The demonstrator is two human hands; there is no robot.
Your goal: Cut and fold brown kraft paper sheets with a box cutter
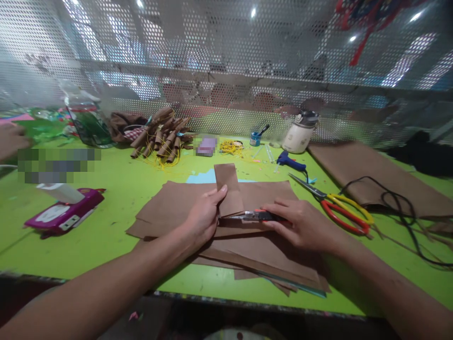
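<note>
My left hand (204,216) presses down on a narrow folded strip of brown paper (228,188), thumb on the strip and fingers curled at its lower left edge. My right hand (300,224) is closed round a utility knife (253,216) whose blade lies flat along the strip's lower edge, pointing left. Both rest on a stack of brown paper sheets (170,205) spread over the green table (116,189).
Red and yellow scissors (339,205) lie right of my right hand, with a blue glue gun (290,162), a black cable (399,203) and a large brown sheet (368,170). Rolled brown paper tubes (161,137) lie at the back. A magenta wipes pack (63,215) sits left. Another person's hand (10,139) is at far left.
</note>
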